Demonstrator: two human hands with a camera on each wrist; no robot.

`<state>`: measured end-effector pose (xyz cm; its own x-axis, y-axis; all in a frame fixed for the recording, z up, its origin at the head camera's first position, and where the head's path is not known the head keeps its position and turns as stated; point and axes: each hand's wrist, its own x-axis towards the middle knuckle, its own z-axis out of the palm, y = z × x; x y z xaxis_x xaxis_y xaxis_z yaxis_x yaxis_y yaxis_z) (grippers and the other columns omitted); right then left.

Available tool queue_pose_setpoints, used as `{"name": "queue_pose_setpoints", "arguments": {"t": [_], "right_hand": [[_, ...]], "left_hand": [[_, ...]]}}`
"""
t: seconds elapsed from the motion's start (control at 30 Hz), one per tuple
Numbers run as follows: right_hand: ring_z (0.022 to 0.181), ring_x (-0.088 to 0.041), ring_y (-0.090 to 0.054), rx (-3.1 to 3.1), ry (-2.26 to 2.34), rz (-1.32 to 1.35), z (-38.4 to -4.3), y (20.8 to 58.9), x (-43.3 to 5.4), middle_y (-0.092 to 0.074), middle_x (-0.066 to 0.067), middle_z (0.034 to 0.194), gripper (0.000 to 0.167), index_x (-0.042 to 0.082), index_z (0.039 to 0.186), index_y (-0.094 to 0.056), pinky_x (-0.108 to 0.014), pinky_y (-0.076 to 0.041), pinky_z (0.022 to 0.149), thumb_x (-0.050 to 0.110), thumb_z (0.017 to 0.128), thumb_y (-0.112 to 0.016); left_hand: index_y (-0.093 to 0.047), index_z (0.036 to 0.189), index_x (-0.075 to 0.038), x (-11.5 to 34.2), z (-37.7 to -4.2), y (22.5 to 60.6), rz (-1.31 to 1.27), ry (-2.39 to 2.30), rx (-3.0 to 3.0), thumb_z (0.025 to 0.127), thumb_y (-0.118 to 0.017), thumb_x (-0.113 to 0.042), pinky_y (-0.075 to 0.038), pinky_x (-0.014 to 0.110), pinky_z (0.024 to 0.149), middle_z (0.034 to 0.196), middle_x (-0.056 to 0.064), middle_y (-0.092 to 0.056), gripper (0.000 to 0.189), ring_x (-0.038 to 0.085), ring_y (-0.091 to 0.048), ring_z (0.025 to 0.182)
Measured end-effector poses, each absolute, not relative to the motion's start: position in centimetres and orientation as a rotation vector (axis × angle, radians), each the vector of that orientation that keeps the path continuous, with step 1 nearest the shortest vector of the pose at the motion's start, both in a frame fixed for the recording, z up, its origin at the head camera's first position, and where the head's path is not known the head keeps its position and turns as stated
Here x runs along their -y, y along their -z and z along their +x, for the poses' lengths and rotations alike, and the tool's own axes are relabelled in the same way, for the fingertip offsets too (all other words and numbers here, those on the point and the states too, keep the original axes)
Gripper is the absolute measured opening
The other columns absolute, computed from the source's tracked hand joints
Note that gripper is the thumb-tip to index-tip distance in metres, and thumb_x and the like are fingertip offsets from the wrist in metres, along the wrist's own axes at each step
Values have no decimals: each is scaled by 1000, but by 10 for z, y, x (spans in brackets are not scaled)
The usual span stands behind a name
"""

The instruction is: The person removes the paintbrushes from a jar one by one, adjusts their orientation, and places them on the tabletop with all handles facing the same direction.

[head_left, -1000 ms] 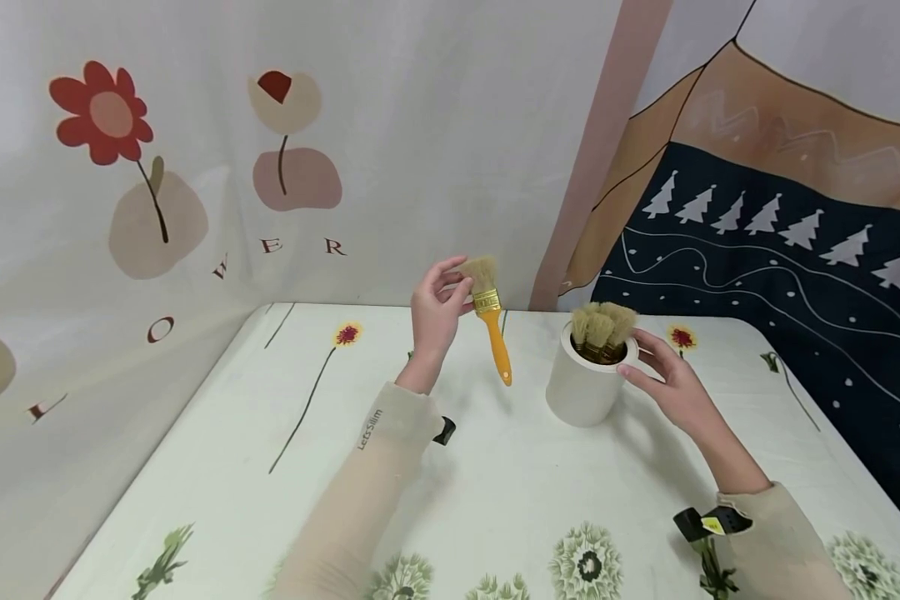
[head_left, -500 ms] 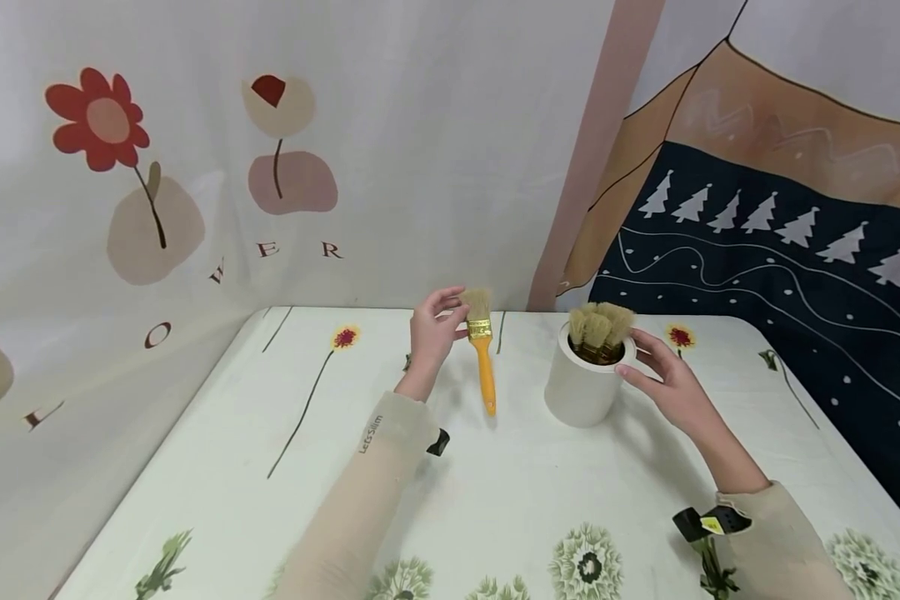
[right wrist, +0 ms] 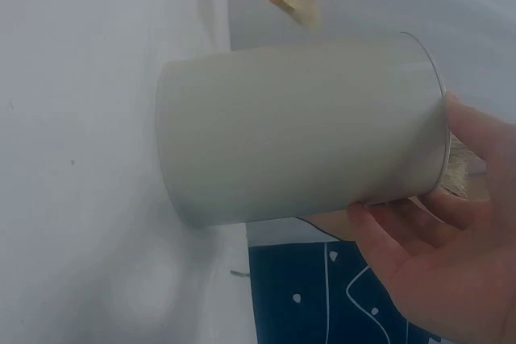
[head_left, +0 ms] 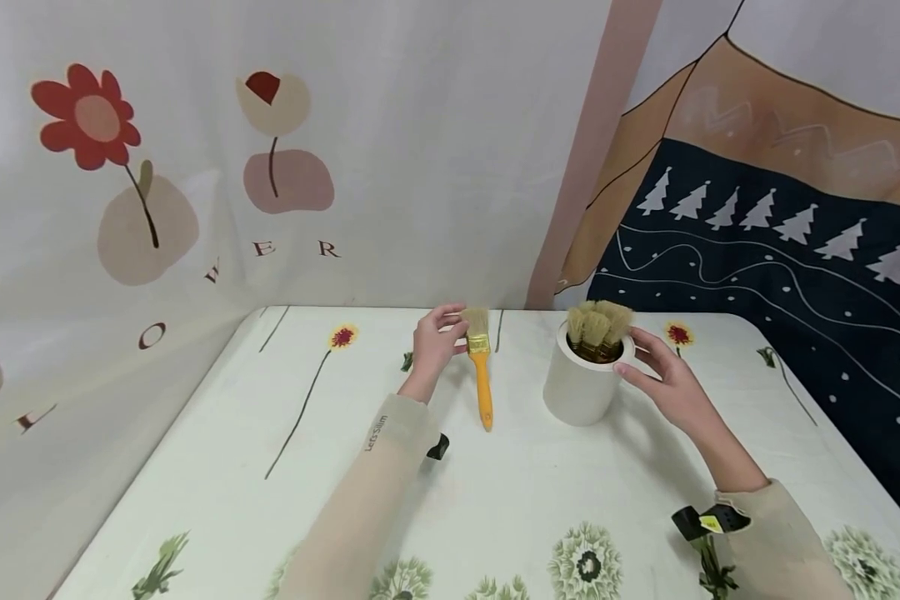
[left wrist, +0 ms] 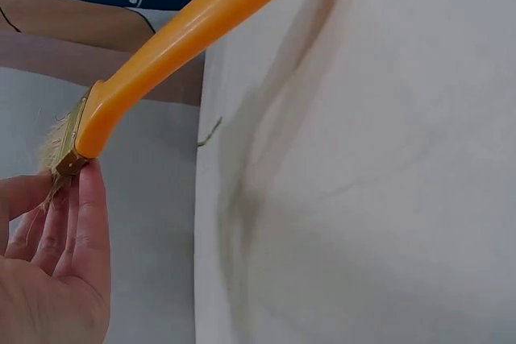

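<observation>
My left hand (head_left: 436, 343) pinches a flat paintbrush (head_left: 483, 387) by the metal band and bristle end, between thumb and fingers. Its orange handle (left wrist: 185, 42) points down toward the table in the head view and casts a shadow in the left wrist view. To the right stands a white cylindrical container (head_left: 579, 392), with several more brushes (head_left: 598, 327) in it, bristles up. Thumb and fingers of my right hand (head_left: 663, 379) grip the container's upper rim from the right side. The handles of those brushes are hidden inside the container.
A white cloth with printed flowers covers the table (head_left: 540, 492). Behind it hangs a pale curtain (head_left: 420, 150) with flower prints and letters. A dark blue cloth panel (head_left: 757, 258) with printed trees is at the right.
My left hand has lowered the paintbrush toward the table, and its handle has swung slightly left to hang nearly vertical. The right hand and the container have stayed in place.
</observation>
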<state>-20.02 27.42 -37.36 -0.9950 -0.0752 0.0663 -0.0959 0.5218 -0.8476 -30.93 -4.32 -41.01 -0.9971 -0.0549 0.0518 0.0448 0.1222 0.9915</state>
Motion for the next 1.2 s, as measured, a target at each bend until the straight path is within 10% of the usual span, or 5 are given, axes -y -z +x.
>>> {"name": "queue_pose_setpoints", "arguments": {"t": [1.2], "right_hand": [[146,-50,-28,2715,-1503,178,-200,375,-275,-20,-25,163,75,3,158,-17,-64,-35,112,25,101,-59]], "left_hand": [[-66,123,-7,41,-330,442,261,1860,2700,95,-66,-8,-63,24,69,120,14,-68,27,24,-72,92]]}}
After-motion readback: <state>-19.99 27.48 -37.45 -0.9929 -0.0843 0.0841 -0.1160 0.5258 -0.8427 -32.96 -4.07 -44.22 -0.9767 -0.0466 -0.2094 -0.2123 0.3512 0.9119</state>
